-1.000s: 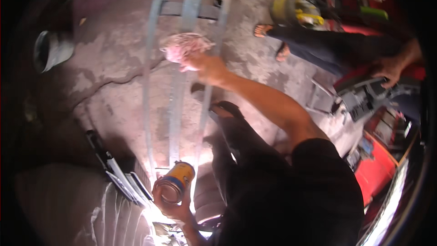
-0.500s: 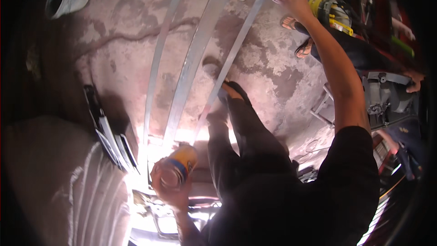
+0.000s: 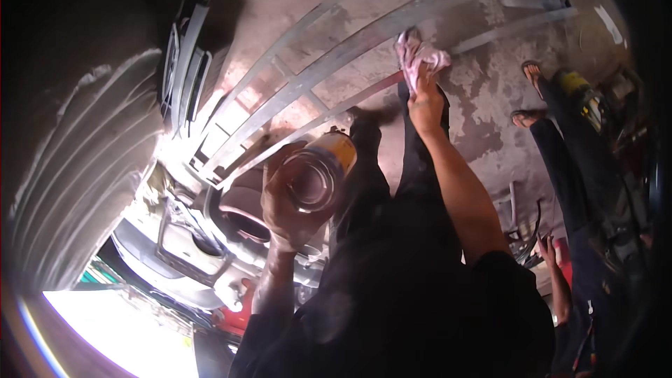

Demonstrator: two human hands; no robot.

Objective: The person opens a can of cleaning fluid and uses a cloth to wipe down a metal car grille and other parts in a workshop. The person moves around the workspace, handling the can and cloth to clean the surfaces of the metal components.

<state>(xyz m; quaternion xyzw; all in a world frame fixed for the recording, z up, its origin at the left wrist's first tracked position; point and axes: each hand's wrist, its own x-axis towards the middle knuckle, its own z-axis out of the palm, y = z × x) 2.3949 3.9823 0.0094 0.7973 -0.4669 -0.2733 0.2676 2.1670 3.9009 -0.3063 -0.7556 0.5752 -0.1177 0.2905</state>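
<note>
My left hand (image 3: 280, 203) is wrapped round a can (image 3: 313, 180) with a yellow and blue label, its round metal end toward me. In my right hand (image 3: 425, 108) a crumpled pink rag (image 3: 422, 63) is gripped. The rag lies at the nearest bar of a long grey metal frame (image 3: 350, 50), and I cannot tell how firmly it touches. Long bars with short cross-pieces make up this frame, which stretches from lower left to upper right in front of me. The can is just on the near side of the frame's left part.
A pale ridged cover or panel (image 3: 84, 161) fills the left. Dark trim pieces (image 3: 185, 70) stand beside it. Car parts (image 3: 189, 248) lie in bright light at lower left. Another person in dark trousers (image 3: 560, 147) is at the right, near a yellow and black bucket (image 3: 581, 94).
My view has turned, so the frame now slants rightward. My right hand has drawn the rag in from the frame's far end. The can, still in my left hand, is closer to the view.
</note>
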